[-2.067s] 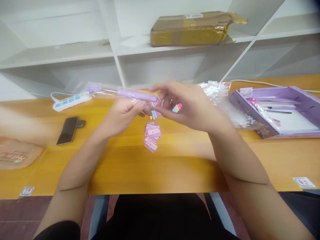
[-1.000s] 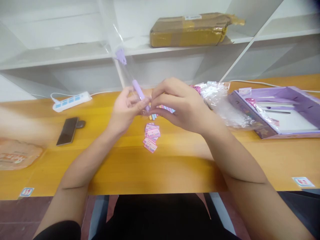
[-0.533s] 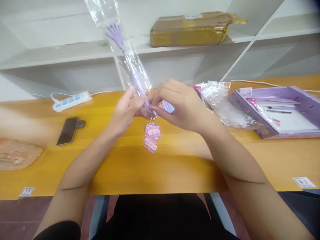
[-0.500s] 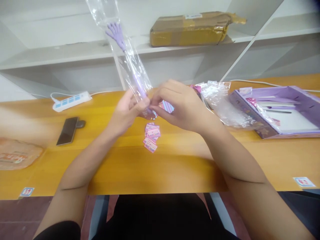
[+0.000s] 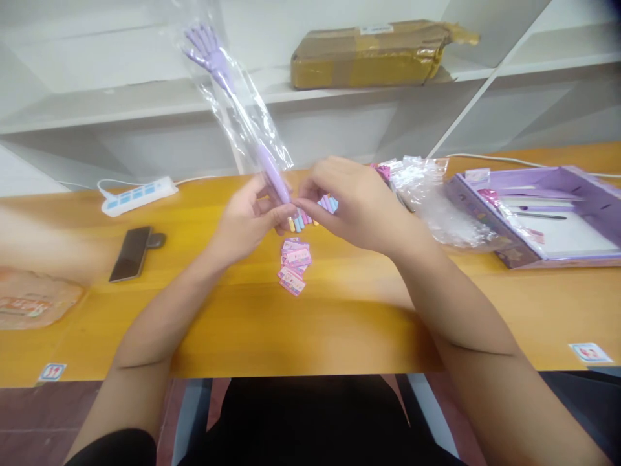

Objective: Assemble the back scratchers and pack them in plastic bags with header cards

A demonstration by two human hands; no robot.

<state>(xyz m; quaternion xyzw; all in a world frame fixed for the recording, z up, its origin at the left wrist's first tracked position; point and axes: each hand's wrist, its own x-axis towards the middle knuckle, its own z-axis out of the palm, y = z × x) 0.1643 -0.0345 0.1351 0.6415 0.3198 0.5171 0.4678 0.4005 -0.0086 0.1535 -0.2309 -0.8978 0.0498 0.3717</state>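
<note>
A purple hand-shaped stick (image 5: 228, 90) in a clear plastic sleeve (image 5: 252, 123) stands tilted up and to the left over the desk. My left hand (image 5: 247, 217) pinches its lower end. My right hand (image 5: 352, 204) pinches the same end from the right, fingertips meeting the left ones. Pastel-coloured sticks (image 5: 301, 222) lie on the desk just behind my fingers. A small heap of pink cards (image 5: 294, 265) lies below my hands.
On the orange desk (image 5: 310, 323) lie a black phone (image 5: 130, 252), a white power strip (image 5: 138, 195), crumpled clear bags (image 5: 427, 194) and an open purple box (image 5: 543, 217). A taped cardboard parcel (image 5: 373, 52) rests on the white shelf. A brown packet (image 5: 33, 301) is at left.
The sleeved purple stick swung from lying level over the desk to standing nearly upright, then leaned further left. Both hands stayed together at its lower end.
</note>
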